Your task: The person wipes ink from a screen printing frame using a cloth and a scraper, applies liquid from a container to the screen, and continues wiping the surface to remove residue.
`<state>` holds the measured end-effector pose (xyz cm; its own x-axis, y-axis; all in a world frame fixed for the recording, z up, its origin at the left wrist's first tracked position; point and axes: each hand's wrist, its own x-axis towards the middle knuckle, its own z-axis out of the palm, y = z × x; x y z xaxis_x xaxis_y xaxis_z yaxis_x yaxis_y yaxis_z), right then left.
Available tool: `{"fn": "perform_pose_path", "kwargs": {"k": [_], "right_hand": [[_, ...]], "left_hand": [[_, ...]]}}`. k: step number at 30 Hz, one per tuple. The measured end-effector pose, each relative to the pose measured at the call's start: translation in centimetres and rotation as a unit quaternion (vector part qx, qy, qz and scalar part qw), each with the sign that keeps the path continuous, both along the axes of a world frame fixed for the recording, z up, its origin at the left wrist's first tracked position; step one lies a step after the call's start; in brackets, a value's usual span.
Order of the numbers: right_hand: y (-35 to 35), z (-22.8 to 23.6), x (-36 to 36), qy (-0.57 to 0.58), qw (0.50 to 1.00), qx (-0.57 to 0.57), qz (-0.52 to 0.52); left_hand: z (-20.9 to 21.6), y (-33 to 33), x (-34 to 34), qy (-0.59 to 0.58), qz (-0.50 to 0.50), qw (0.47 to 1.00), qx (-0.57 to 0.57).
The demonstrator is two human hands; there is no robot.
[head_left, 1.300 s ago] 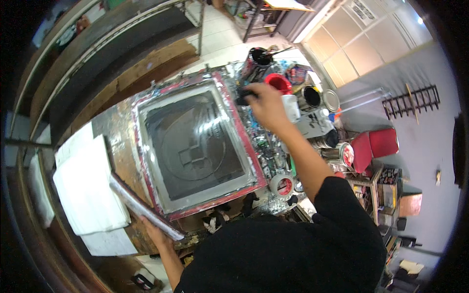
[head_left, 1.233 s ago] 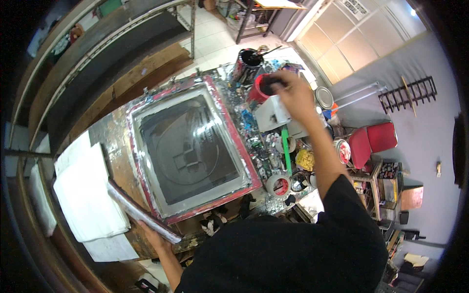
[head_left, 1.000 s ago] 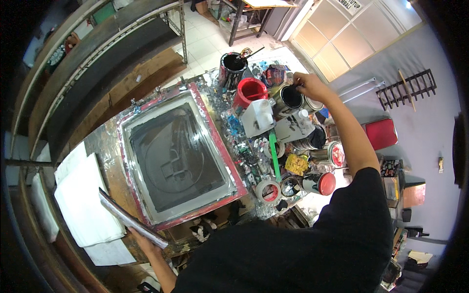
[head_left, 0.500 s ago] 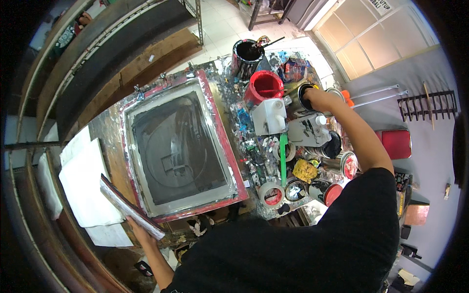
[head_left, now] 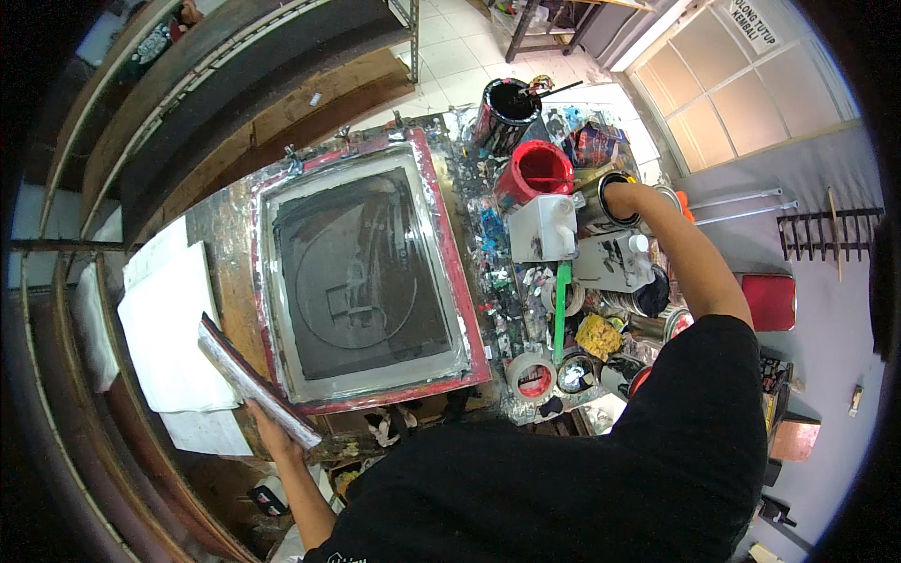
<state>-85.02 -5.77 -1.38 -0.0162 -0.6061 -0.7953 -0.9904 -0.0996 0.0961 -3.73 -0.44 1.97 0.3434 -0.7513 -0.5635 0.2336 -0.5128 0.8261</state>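
At the lower left, my left hand [head_left: 272,433] grips the near end of a long squeegee [head_left: 251,377], its wooden edge stained dark. The squeegee slants over the right edge of a stack of white paper [head_left: 174,324]. On my right, my right hand [head_left: 627,199] reaches into the mouth of an open paint can [head_left: 593,214]; its fingers are hidden inside. Between the hands, a red-framed printing screen [head_left: 477,342] lies on the table, its dark mesh [head_left: 361,272] bearing a round outline.
A red paint pot [head_left: 518,174], a black paint pot [head_left: 497,131] and white plastic bottles [head_left: 540,230] crowd the right side. Nearer are a green stick [head_left: 561,314], a yellow sponge [head_left: 598,335] and a tape roll [head_left: 531,377]. Shelves [head_left: 235,89] stand at far left.
The whole view has shifted, so the table sits slightly further right. My left hand keeps hold of the squeegee. My right hand is still in the can.
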Motion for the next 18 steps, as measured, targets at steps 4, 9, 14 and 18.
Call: {"fn": "perform_pose_path", "kwargs": {"k": [4, 9, 14, 18], "right_hand": [[0.0, -0.7, 0.2, 0.004, 0.998, -0.056, -0.031], [0.4, 0.5, 0.1, -0.04, 0.991, -0.097, -0.084], [0.9, 6.2, 2.0, -0.143, 0.965, -0.166, -0.142], [3.4, 9.9, 3.3, -0.231, 0.899, -0.253, -0.273]], "left_hand": [[0.1, 0.4, 0.1, 0.013, 0.007, 1.0, -0.008], [0.5, 0.0, -0.4, -0.001, 0.008, 1.0, -0.016], [-0.6, 0.3, 1.0, 0.038, 0.012, 0.999, -0.01], [-1.7, 0.4, 2.0, 0.074, -0.003, 0.997, -0.015]]}}
